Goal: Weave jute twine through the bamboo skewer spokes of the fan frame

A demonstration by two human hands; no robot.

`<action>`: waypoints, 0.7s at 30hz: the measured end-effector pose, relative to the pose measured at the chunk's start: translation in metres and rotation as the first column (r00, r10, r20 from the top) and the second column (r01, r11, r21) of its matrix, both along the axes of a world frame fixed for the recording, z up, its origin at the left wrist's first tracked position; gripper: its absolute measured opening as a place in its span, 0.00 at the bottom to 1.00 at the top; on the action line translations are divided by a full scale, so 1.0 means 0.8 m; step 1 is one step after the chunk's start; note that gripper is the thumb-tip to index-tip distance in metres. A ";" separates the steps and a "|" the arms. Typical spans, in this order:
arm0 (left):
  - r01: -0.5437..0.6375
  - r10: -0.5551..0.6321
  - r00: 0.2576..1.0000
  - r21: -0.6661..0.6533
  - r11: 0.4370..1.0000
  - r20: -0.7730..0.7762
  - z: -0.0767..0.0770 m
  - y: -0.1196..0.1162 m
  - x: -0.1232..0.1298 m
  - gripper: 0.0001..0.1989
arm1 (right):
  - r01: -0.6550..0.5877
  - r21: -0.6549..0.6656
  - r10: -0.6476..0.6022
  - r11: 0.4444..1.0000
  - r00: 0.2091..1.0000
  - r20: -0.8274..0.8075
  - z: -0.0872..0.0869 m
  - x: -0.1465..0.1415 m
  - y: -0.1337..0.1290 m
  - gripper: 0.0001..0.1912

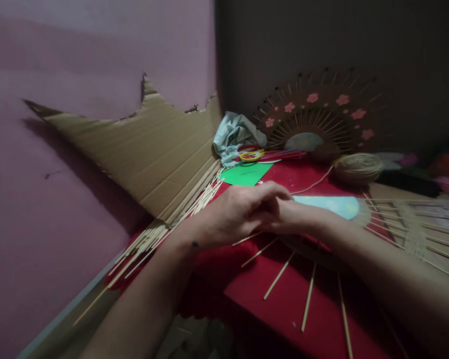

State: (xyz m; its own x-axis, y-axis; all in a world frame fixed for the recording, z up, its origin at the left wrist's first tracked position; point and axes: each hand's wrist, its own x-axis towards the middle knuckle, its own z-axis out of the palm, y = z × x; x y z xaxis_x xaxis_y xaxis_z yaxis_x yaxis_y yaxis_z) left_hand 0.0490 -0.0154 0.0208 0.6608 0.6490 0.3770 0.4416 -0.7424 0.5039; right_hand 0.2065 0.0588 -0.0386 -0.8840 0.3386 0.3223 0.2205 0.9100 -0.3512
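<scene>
My left hand (243,207) and my right hand (280,212) meet over the red cloth (247,304), the left one overlapping the fingers of the right. The left fingers are bent; whether anything lies between them is hidden. Most of the right fingers are covered by the left hand. Under my hands and right forearm lies a fan-shaped frame with thin wooden sticks (280,274) spreading toward the front and right. Its light blue half-round centre (327,205) shows just beyond my right wrist, and a cardboard band (414,229) crosses the sticks at the right.
Loose sticks (145,244) lie at the left by a cardboard sheet (153,154) leaning on the wall. Behind are green paper (245,173), yellow-handled scissors (251,155), a crumpled cloth (235,134), a ball of twine (357,168) and an upright fan with pink flowers (312,98).
</scene>
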 end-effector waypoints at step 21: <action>-0.309 0.171 0.783 -0.136 0.941 -0.598 -0.035 0.121 -0.014 0.11 | 0.607 -0.452 -0.651 0.653 0.756 0.075 0.015 0.081 -0.070 0.24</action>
